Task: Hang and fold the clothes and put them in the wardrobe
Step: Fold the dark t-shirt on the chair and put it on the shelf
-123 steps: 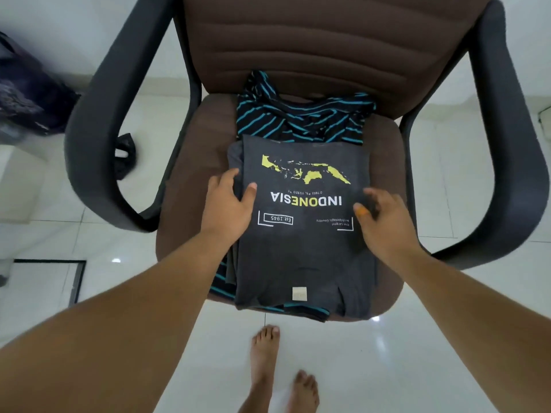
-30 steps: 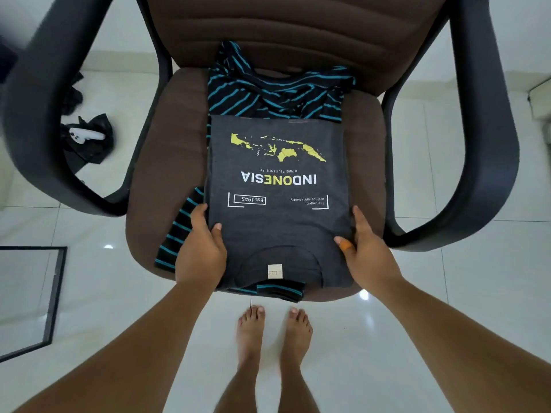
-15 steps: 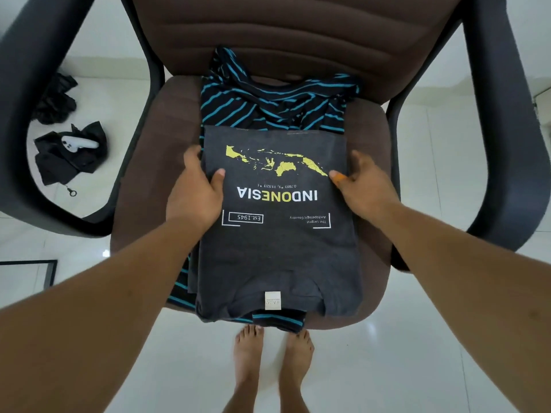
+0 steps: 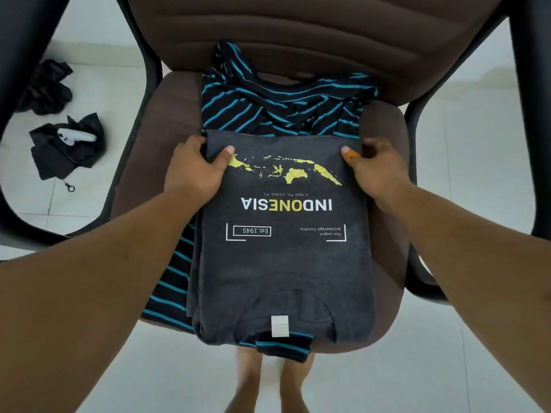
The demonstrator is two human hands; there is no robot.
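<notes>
On the brown seat of the office chair (image 4: 143, 186) we have the grey folded T-shirt (image 4: 283, 263) lying flat, its yellow map and "INDONESIA" print reading upside down to us and its neck label at the seat's front edge. It rests on top of a black shirt with teal stripes (image 4: 268, 108), which shows bunched toward the chair's backrest, along the seat's left side and at the front edge. Our left hand (image 4: 193, 171) grips the T-shirt's far left corner, thumb on top and fingers curled under the fabric; our right hand (image 4: 378, 171) grips the far right corner the same way (an orange mark shows on that thumb). The chair stands on a pale tiled floor (image 4: 477, 144). Seen through the chair's left armrest, a black cloth (image 4: 56, 156) lies on the tiles with a small white object (image 4: 76, 137) on it, and another dark bundle (image 4: 47, 87) lies beyond it. Our bare feet (image 4: 268, 383) show below the seat's front edge.
</notes>
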